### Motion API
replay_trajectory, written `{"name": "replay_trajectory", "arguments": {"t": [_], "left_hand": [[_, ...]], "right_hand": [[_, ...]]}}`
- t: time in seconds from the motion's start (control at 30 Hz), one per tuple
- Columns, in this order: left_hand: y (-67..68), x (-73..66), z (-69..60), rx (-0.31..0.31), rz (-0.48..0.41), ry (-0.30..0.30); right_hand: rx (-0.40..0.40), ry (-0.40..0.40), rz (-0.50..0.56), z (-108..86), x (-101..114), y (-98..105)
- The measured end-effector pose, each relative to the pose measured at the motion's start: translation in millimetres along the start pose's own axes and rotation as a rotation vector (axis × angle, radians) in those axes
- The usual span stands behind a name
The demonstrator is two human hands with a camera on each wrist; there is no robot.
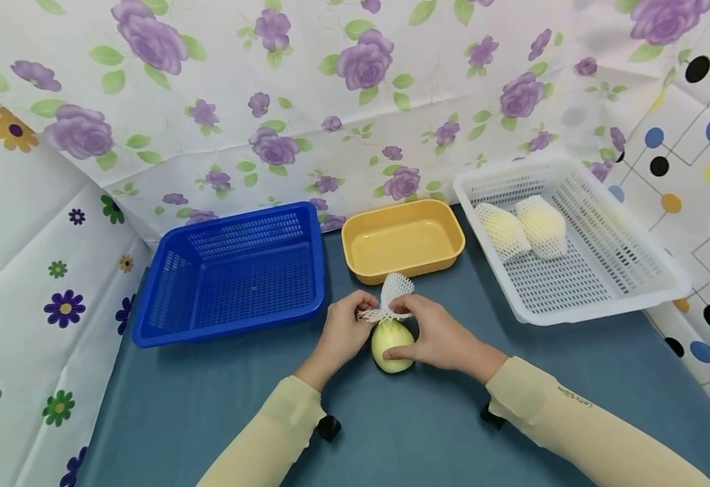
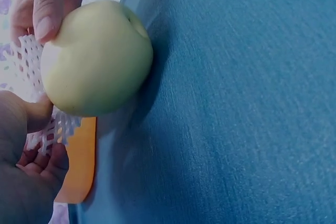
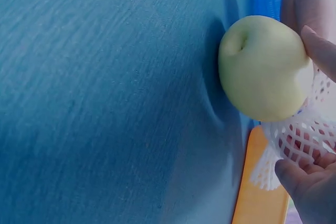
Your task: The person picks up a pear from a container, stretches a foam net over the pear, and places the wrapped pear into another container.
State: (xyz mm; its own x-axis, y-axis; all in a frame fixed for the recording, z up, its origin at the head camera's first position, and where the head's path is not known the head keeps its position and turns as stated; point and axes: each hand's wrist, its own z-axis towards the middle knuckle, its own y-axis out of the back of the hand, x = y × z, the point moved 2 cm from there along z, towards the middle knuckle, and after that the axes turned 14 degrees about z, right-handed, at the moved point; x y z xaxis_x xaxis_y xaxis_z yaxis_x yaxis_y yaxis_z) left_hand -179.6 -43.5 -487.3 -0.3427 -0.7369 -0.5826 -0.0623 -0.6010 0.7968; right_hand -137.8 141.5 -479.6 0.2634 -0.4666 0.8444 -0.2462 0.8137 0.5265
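Note:
A pale yellow-green fruit [image 1: 391, 341], smooth and rounded, rests on the table between both hands, with its dented end toward me. A white foam net sleeve [image 1: 396, 287] is bunched over its far end, leaving the near part bare. My left hand [image 1: 344, 331] pinches the sleeve's left edge, its thumb against the fruit in the left wrist view. On the other side my right hand [image 1: 442, 335] holds the sleeve with curled fingers, and its thumb lies along the fruit in the head view. Some fingertips are hidden behind the mesh [image 3: 302, 140].
A blue basket [image 1: 233, 328] stands to the left. Behind the hands sits a yellow tub [image 1: 403, 250]. The white basket [image 1: 598, 312] on the right holds two fruits in foam nets [image 1: 503, 231]. Flowered and dotted sheets [image 1: 306, 101] enclose the blue-green tabletop [image 1: 403, 433].

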Motion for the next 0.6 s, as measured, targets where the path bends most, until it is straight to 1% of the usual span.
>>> {"name": "replay_trajectory", "arguments": {"t": [0.07, 0.13, 0.2, 0.3, 0.4, 0.47, 0.6], "left_hand": [[1.1, -2.0, -0.1, 0.007, 0.004, -0.025], [2.9, -2.7, -0.4, 0.001, 0.011, -0.033], [4.6, -1.8, -1.2, -0.015, 0.022, -0.02], [6.4, 1.9, -3.7, -0.028, 0.018, 0.006], [6.7, 6.1, -8.0, -0.022, -0.007, 0.023], [6.4, 7.7, -10.5, -0.011, -0.038, 0.022], [4.3, 7.1, -12.0, 0.008, -0.09, 0.015]], "right_hand": [[-0.017, -0.008, 0.012, 0.2, 0.5, -0.3], [-0.039, -0.02, 0.023, 0.0, 0.5, -0.2], [-0.056, -0.034, 0.029, -0.6, 0.5, 0.2], [-0.061, -0.042, 0.013, -1.7, 0.5, 0.3], [-0.05, -0.032, -0.012, -3.0, 0.5, -0.1], [-0.036, -0.015, -0.019, -3.8, 0.6, -1.0], [-0.012, 0.01, 0.008, -4.0, 1.1, -3.9]]}}
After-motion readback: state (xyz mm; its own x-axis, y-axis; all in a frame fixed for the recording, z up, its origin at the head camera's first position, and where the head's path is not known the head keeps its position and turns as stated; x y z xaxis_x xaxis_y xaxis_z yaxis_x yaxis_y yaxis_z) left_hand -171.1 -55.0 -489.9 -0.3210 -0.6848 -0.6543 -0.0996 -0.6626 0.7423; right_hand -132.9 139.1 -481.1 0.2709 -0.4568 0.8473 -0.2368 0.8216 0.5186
